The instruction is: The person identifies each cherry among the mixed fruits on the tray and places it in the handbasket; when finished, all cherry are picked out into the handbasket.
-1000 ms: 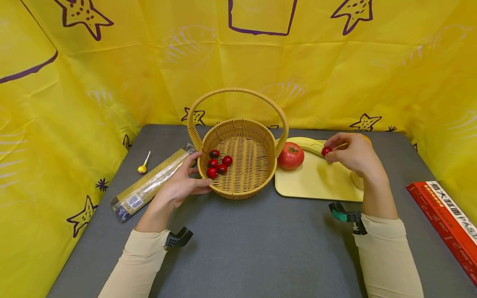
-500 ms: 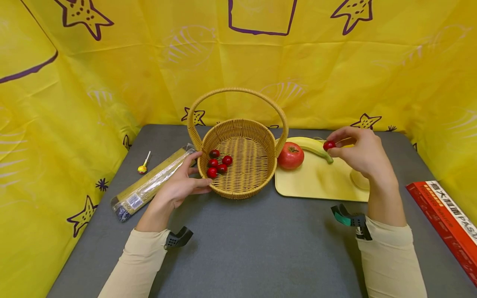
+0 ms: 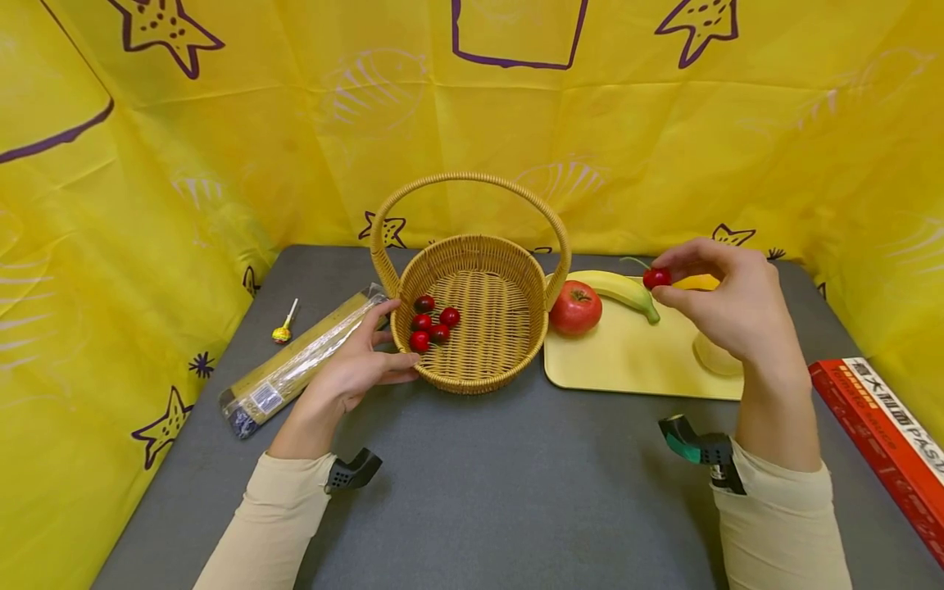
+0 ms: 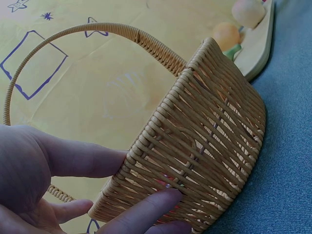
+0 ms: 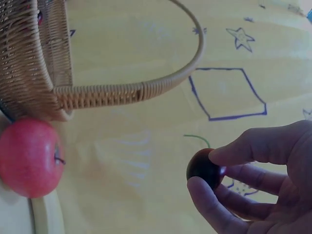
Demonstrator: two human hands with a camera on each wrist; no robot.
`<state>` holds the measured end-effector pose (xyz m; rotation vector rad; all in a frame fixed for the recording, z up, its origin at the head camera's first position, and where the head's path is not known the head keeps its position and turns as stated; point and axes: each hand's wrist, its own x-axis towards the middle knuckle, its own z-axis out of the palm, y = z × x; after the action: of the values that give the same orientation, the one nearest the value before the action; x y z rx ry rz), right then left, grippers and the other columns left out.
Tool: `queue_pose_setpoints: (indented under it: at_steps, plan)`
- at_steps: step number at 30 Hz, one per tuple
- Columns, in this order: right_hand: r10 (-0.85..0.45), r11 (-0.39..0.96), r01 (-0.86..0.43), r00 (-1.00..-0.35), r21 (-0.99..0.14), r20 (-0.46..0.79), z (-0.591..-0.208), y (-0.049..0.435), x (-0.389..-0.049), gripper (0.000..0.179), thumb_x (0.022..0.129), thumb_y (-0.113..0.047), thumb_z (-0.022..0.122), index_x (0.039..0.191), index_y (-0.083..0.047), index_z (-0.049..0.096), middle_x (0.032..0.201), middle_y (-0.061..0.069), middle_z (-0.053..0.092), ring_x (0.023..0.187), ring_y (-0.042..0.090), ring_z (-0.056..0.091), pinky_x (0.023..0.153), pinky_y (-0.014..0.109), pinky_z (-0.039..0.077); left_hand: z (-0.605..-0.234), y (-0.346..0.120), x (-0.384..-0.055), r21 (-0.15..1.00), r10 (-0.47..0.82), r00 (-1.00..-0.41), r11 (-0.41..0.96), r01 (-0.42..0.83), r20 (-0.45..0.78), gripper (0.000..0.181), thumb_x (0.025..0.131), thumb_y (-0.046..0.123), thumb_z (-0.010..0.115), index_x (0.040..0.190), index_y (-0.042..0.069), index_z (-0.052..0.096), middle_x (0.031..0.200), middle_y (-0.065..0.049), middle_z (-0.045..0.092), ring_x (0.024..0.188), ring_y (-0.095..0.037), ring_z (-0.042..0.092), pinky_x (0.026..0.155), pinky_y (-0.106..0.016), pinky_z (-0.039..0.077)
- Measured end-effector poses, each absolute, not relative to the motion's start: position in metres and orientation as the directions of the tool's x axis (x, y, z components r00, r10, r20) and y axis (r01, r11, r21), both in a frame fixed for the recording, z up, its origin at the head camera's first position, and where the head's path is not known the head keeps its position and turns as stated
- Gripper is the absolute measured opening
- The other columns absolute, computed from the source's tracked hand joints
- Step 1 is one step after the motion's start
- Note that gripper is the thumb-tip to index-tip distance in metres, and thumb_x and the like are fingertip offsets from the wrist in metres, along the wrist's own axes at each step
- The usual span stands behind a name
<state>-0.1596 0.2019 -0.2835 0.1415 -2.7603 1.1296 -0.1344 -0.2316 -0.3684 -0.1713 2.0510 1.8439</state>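
My right hand (image 3: 745,307) pinches a dark red cherry (image 3: 654,279) between thumb and fingertips, above the far right part of the pale yellow tray (image 3: 612,365). Its thin green stem shows in the head and right wrist views. My left hand (image 3: 352,369) grips the left rim of a round wicker basket (image 3: 497,324); in the left wrist view, fingers lie on both sides of the basket wall (image 4: 204,131). Several red cherries (image 3: 421,322) lie at the left inside the basket. A red apple (image 3: 577,309) and a banana (image 3: 623,290) rest on the tray.
The basket's tall handle (image 3: 472,176) arches upright. An orange fruit (image 3: 699,283) is partly hidden behind my right hand. A wrapped pack of noodles (image 3: 295,365) and a lollipop (image 3: 282,334) lie left. A red box (image 3: 878,442) lies at the right edge.
My right hand has lifted the cherry up from beside the banana and moved slightly right, uncovering the banana's tip. The left hand and basket have stayed still.
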Motion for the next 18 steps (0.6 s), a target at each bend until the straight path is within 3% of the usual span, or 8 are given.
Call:
queue_pose_setpoints:
  at_steps: [7, 18]
  plan:
    - [-0.042, 0.663, -0.216, -0.967, -0.717, 0.253, -0.276, 0.192, -0.149, 0.019, 0.09, -0.021, 0.083, 0.108, -0.019, 0.078, 0.094, -0.016, 0.073, 0.088, 0.002, 0.066, 0.069, 0.01, 0.053, -0.369, -0.231, -0.135, 0.932, 0.159, -0.921, 0.133, -0.338, -0.357, 0.096, 0.097, -0.007, 0.065, 0.168, 0.022, 0.008, 0.158, -0.033, 0.027, 0.119, -0.045, 0.065, 0.094, -0.043, 0.063]
    - [-0.127, 0.544, -0.285, -0.958, -0.789, 0.259, -0.278, 0.16, -0.148, 0.019, 0.088, -0.008, 0.083, 0.106, -0.013, 0.079, 0.097, -0.003, 0.076, 0.091, 0.01, 0.067, 0.075, 0.013, 0.06, -0.37, -0.232, -0.135, 0.93, 0.15, -0.92, 0.129, -0.345, -0.362, 0.096, 0.097, -0.007, 0.066, 0.168, 0.023, 0.009, 0.158, -0.032, 0.027, 0.122, -0.048, 0.062, 0.092, -0.042, 0.064]
